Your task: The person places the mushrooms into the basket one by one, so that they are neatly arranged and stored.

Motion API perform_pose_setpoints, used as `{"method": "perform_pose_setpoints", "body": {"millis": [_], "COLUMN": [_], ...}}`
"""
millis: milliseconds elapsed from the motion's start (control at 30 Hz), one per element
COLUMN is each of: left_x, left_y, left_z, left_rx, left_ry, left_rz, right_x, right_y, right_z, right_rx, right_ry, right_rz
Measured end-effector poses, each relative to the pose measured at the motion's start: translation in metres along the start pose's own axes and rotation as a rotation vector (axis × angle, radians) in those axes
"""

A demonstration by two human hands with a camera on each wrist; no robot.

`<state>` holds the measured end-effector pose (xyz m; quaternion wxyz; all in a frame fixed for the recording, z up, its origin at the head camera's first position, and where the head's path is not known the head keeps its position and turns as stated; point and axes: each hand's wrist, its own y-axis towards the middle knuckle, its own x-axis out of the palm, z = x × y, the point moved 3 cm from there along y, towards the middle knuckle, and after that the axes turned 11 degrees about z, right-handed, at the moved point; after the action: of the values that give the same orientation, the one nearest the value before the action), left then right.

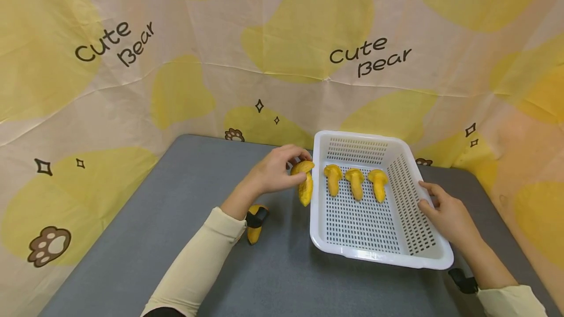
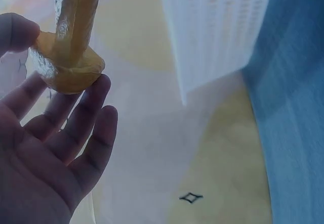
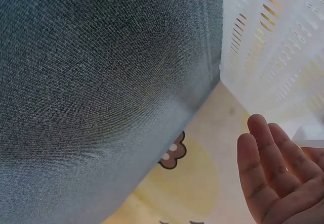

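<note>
My left hand (image 1: pixel 282 168) holds a yellow toy mushroom (image 1: pixel 306 190) just outside the left rim of a white perforated plastic basket (image 1: pixel 383 257). In the left wrist view, thumb and fingertips pinch its cap (image 2: pixel 71 77), and the stem points away from the palm. Three more yellow mushrooms (image 1: pixel 356 185) lie side by side in the far half of the basket, caps toward the back. My right hand (image 1: pixel 454 219) grips the basket's right rim with thumb and index finger. Its other fingers (image 3: pixel 273 166) stretch along the outside, nearly straight.
On the grey table (image 1: pixel 145 238), below my left wrist, lies another yellow piece (image 1: pixel 254 234), partly hidden by a black wrist device (image 1: pixel 257 217). A printed cloth (image 1: pixel 273 23) hangs behind the table. Another black device (image 1: pixel 462 281) sits at my right wrist.
</note>
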<state>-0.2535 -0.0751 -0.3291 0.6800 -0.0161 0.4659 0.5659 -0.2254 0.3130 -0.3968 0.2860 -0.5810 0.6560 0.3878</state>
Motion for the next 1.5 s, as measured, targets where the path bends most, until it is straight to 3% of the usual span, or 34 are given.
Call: {"method": "perform_pose_setpoints", "body": {"millis": [200, 567, 933, 1100, 1500], "left_x": [0.012, 0.045, 0.078, 0.093, 0.119], "left_y": [0.013, 0.035, 0.042, 0.044, 0.046], "left_z": [0.010, 0.021, 0.020, 0.018, 0.011], "left_rx": [0.026, 0.091, 0.140, 0.180, 0.124], "left_ry": [0.003, 0.009, 0.034, 0.107, 0.207], "left_rz": [-0.043, -0.235, -0.416, -0.496, -0.592], "right_x": [0.001, 0.001, 0.001, 0.001, 0.002], "right_y": [0.000, 0.001, 0.001, 0.001, 0.001], "right_z": [0.001, 0.000, -0.001, -0.001, 0.001], "right_rx": [0.004, 0.010, 0.009, 0.004, 0.022], "right_ry": [0.002, 0.005, 0.008, 0.005, -0.009], "right_rz": [-0.001, 0.003, 0.005, 0.010, 0.004]}}
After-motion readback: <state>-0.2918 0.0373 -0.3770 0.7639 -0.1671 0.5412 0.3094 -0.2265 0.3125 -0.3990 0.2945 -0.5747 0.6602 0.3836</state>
